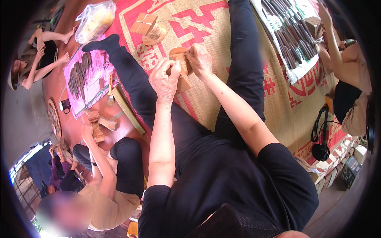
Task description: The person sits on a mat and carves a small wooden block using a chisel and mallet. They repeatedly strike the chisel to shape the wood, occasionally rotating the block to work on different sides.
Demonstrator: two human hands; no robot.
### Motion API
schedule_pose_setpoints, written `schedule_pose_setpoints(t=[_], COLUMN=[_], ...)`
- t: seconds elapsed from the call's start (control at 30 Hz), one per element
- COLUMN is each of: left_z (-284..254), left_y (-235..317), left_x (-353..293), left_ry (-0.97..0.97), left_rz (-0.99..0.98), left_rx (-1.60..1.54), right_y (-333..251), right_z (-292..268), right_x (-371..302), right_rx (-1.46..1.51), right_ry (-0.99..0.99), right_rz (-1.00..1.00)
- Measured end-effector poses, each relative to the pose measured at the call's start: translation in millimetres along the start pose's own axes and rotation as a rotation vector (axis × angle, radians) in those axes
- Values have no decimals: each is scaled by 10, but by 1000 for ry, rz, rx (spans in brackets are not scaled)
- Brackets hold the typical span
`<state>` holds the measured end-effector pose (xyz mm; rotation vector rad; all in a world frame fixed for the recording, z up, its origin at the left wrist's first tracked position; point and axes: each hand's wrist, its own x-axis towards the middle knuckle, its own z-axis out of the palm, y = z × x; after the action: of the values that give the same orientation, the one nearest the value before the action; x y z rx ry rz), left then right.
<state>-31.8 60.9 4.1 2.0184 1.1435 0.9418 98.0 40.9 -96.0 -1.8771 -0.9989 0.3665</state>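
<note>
Above the woven mat, between my outstretched legs, is a carved brown wooden piece (180, 59) with a rounded top and a flat, narrow lower end. My left hand (164, 78) is closed against its left side, fingers curled and thumb along the wood. From the right, my right hand (200, 60) grips its edge with bent fingers. Whether either hand also holds a small tool is hidden. Just beyond, a square wooden block (143, 24) with lines across its top leans on a round wooden stand (154, 35).
Rows of dark-handled carving tools (295, 37) lie on a white cloth at right, more (80, 77) on a pink cloth at left. A brush (110, 93), bamboo strip (127, 111), mug (64, 106) and plastic bag (95, 23) lie left. Co-workers sit on both sides; one holds a wooden piece (98, 131).
</note>
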Motion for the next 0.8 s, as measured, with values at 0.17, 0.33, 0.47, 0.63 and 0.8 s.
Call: schedule_pose_setpoints(t=[0.17, 0.33, 0.47, 0.63, 0.8], left_z=[0, -11, 14, 99, 61], left_y=[101, 11, 65, 127, 141], left_x=[17, 76, 124, 137, 270], left_ry=[-33, -51, -53, -78, -152], left_rz=[121, 19, 67, 81, 97], left_rx=[27, 61, 30, -9, 10], right_y=[30, 199, 173, 34, 182], right_z=[45, 67, 32, -212, -270], right_x=[201, -91, -159, 171, 231], right_rx=[79, -15, 80, 10, 11], right_ry=[-253, -61, -14, -180, -80], right_rz=[145, 63, 14, 123, 243])
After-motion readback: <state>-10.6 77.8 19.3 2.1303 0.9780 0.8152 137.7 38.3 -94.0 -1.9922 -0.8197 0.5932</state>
